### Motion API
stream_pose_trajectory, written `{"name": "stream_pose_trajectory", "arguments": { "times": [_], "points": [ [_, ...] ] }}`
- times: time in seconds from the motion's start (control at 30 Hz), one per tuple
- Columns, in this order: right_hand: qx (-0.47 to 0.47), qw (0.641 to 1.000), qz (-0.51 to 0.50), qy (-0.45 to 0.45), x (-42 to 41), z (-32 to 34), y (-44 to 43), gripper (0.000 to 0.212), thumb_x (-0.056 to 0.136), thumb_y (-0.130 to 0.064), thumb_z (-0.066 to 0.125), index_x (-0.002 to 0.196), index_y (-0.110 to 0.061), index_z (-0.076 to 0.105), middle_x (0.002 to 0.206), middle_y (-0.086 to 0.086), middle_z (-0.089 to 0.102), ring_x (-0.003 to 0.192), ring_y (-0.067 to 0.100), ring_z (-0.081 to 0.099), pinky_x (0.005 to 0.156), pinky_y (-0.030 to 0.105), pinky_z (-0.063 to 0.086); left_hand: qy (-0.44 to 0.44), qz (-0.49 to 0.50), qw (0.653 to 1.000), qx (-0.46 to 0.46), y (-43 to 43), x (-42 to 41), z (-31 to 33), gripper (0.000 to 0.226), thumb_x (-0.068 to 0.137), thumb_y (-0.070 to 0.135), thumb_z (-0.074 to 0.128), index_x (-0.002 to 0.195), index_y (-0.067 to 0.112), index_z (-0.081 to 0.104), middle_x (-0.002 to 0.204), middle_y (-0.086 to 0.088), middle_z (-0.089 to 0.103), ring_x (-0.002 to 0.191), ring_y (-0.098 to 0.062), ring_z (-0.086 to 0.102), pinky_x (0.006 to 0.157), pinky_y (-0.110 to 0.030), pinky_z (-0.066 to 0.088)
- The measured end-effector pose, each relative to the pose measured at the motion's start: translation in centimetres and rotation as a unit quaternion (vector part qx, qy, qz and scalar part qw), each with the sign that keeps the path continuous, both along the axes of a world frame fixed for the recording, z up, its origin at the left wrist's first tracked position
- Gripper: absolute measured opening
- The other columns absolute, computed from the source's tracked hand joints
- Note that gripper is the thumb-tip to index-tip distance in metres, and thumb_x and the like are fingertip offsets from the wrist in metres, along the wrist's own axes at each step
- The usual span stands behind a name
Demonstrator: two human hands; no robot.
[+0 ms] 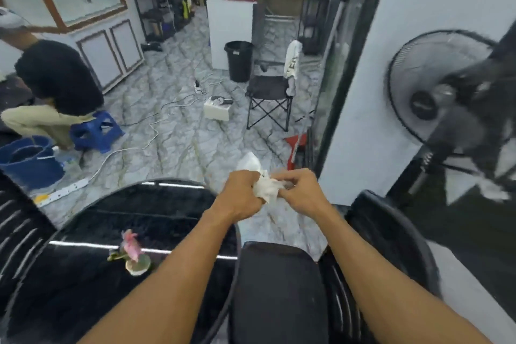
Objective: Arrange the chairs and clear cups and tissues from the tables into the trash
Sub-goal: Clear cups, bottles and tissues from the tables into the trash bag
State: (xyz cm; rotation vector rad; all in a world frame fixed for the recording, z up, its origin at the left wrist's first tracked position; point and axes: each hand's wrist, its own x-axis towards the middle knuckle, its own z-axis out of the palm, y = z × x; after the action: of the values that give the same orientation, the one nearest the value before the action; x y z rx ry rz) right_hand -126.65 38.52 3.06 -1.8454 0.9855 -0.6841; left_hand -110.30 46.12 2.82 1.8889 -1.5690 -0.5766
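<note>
At far left I see a person in a black top (pixel 58 75) sitting on a blue stool (pixel 96 131), with a blue bucket (pixel 30 160) on the floor just beside it. Below them is the round black desk (pixel 69 301), and a small pot with a pink flower (pixel 131 248) stands on it. Both arms reach out over the desk's right edge. The left hand (pixel 240 195) has its fingers curled round one end of a wad of white tissues (pixel 266 187), which is held in the air above the marble floor between desk and wall. Well beyond it, a black trash bin (pixel 239 60) stands upright against a white cabinet, and a black folding chair (pixel 269 98) is just to its right. A black cushioned chair (pixel 279 288) sits close below, between the arms. The right hand (pixel 300 193) pinches the other end of the tissues, touching the left. At far right hangs a blurred black fan (pixel 435 89).
</note>
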Motion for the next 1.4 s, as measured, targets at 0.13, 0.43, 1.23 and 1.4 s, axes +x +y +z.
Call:
{"name": "stream_pose_trajectory", "arguments": {
  "times": [0.13,0.43,1.23,1.4],
  "points": [
    [-0.035,0.991,-0.123,0.032,-16.2,2.9,0.6,0.026,0.076,0.001,0.076,0.097,-0.015,0.079,0.085,-0.005,0.075,0.079,0.006,0.069,0.071,0.019,0.056,0.005,-0.12,0.991,-0.056,-3.2,-15.2,1.7,0.023,0.078,0.023,0.08,0.069,0.018,0.06,0.067,0.002,0.059,0.062,-0.017,0.053,0.053,-0.03,0.04],
    [-0.03,0.915,-0.4,0.044,-44.2,3.4,9.6,0.028,0.075,0.001,0.073,0.095,-0.017,0.08,0.086,-0.005,0.077,0.083,0.013,0.072,0.076,0.042,0.06,0.044,-0.388,0.918,-0.062,-3.6,-44.0,2.9,0.023,0.078,0.014,0.075,0.064,0.016,0.057,0.063,0.003,0.056,0.057,-0.008,0.047,0.053,-0.024,0.04],
    [0.181,0.561,-0.808,0.01,-75.8,-16.6,55.6,0.025,0.075,0.009,0.068,0.086,-0.009,0.08,0.085,0.002,0.076,0.079,0.013,0.067,0.072,0.027,0.056,-0.025,-0.774,0.617,0.138,31.8,-88.3,-16.4,0.029,0.074,-0.003,0.066,0.065,0.018,0.049,0.066,0.006,0.052,0.06,-0.008,0.046,0.049,-0.012,0.028],
    [0.241,0.526,-0.815,0.034,-78.3,-23.0,59.5,0.028,0.076,0.007,0.063,0.089,-0.011,0.08,0.092,0.006,0.077,0.083,0.016,0.07,0.077,0.025,0.056,-0.067,-0.76,0.621,0.18,36.6,-91.4,-22.3,0.016,0.077,-0.004,0.059,0.077,0.012,0.06,0.078,-0.006,0.065,0.073,-0.023,0.06,0.062,-0.031,0.047]
  ]
}}
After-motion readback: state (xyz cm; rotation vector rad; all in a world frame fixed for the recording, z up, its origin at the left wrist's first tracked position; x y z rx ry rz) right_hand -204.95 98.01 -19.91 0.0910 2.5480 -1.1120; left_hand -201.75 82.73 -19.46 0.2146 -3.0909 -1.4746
